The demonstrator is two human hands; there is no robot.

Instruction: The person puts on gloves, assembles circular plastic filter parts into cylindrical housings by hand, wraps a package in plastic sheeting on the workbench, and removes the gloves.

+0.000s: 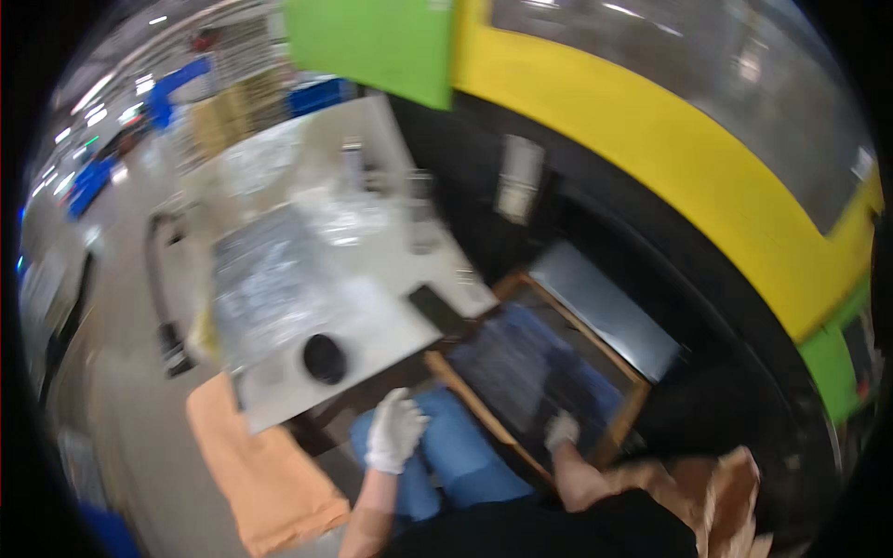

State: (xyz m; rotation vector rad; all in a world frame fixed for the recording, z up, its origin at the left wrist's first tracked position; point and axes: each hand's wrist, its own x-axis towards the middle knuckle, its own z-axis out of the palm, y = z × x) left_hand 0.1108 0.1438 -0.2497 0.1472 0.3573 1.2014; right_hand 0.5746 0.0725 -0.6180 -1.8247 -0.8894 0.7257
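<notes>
Blue, probably soft, light: pinch lining point(512, 353) by a fold inside wooden frame point(624, 419), beside right hand point(562, 431). Cannot tell that grip through blur, nor contents of loosely curled left hand point(395, 431).

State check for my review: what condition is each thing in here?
Left hand: gloved, fingers curled; grip unclear
Right hand: gloved, blurred; grip unclear
Box: open-topped
Table: cluttered
Clear plastic: spread, wrinkled
Black round item: set down on the table
Orange sheet: spread out
Brown paper: crumpled
</notes>
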